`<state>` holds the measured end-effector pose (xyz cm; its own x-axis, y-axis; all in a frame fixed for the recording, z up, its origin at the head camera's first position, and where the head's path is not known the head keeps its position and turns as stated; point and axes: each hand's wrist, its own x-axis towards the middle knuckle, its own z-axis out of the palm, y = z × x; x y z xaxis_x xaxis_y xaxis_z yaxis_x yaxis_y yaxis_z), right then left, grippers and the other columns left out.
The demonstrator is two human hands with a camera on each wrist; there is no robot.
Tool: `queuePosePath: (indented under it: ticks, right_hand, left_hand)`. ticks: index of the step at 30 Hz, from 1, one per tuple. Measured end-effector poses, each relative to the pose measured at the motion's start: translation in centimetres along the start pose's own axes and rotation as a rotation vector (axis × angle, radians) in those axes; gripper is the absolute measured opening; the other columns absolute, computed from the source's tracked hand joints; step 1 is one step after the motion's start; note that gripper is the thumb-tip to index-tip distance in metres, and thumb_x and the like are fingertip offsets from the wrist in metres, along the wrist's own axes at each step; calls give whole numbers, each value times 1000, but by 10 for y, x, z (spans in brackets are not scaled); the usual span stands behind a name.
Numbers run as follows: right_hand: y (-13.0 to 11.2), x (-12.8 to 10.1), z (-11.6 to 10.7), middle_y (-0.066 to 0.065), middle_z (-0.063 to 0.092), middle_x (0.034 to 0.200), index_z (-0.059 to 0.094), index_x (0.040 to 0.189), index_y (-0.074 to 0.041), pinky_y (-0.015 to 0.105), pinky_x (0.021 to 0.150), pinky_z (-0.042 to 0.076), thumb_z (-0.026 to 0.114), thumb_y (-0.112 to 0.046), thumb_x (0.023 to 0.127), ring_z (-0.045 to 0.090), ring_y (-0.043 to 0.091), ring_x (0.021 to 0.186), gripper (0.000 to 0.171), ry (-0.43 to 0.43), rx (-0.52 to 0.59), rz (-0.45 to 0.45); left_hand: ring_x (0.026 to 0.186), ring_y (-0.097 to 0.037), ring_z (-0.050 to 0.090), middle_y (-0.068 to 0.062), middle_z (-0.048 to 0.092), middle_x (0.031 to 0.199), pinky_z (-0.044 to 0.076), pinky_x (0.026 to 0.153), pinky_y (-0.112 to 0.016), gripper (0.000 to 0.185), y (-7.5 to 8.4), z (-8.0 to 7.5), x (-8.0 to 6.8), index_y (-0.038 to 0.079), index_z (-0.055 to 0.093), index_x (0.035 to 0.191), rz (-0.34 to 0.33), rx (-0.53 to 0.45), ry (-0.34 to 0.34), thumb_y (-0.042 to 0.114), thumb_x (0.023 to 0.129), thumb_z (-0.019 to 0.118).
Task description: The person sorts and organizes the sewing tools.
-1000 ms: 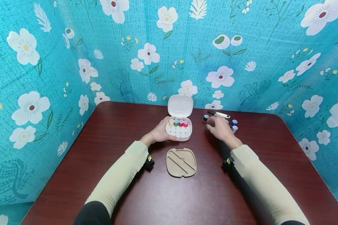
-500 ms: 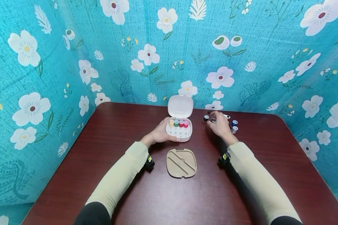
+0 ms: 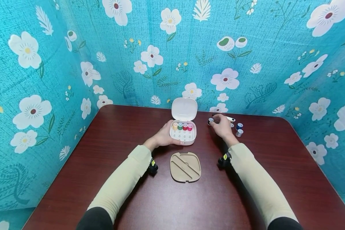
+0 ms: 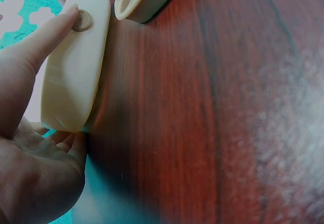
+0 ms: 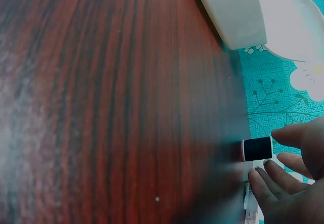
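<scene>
My left hand [image 3: 163, 135] grips a small white sewing box [image 3: 193, 139] by its left side, its thumb across the front beside a round tan button [image 4: 82, 20]. The box's lid [image 3: 184, 108] stands up at the back. Inside, a row of thread spools in yellow [image 3: 175, 126], green [image 3: 180, 126], red [image 3: 185, 126] and pink [image 3: 190, 127] sits on pegs. To the right, my right hand [image 3: 222, 127] is at a black thread spool [image 5: 258, 149], which stands upright on the table. The thumb and fingertips are spread to either side of its top rim.
A tan grooved tray [image 3: 181, 172] lies in front of the box. Right of my right hand stand a blue spool [image 3: 239, 126] and a grey spool [image 3: 239, 133]. A slim white-handled tool [image 3: 231, 119] lies behind that hand, partly hidden. A flowered cloth [image 3: 172, 57] hangs behind the table.
My right hand has moved left, from above the tool and other spools to the black spool. The left hand and box have stayed in place.
</scene>
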<state>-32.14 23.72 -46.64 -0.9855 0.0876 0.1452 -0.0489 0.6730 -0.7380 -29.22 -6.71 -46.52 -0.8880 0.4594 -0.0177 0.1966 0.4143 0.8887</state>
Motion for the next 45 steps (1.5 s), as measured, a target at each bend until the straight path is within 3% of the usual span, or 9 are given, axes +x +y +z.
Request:
queuePosePath:
  ticks: [11, 23, 36, 45]
  right_hand:
    - [4, 4, 7, 24, 66, 122, 65, 125, 4, 53, 100, 46, 62, -13, 101, 60, 38, 113, 30, 10, 16, 61]
    - [6, 5, 7, 21, 68, 116, 69, 119, 1, 50, 97, 47, 63, -16, 102, 61, 35, 108, 25, 27, 18, 59]
    - [3, 2, 6, 23, 67, 115, 69, 120, 4, 45, 86, 48, 60, -16, 104, 61, 35, 102, 27, -11, 15, 37]
    - [1, -3, 4, 21, 67, 116, 71, 117, 2, 36, 78, 48, 62, -18, 104, 63, 31, 97, 25, -95, 106, 66]
  left_hand:
    - [125, -32, 48, -19, 48, 138, 36, 111, -47, 106, -3, 0, 1, 4, 35, 147, 11, -37, -2, 25, 66, 99]
    - [124, -33, 49, -20, 49, 138, 38, 110, -46, 106, -2, 0, 2, 2, 34, 147, 19, -34, -7, 22, 66, 99]
    - [124, -32, 49, -19, 49, 138, 37, 110, -47, 105, -2, 1, 1, 2, 34, 148, 17, -46, -2, 22, 67, 98]
    - [125, -28, 47, -15, 47, 139, 36, 110, -43, 108, -4, 0, 2, 6, 31, 151, -4, 2, 0, 24, 68, 97]
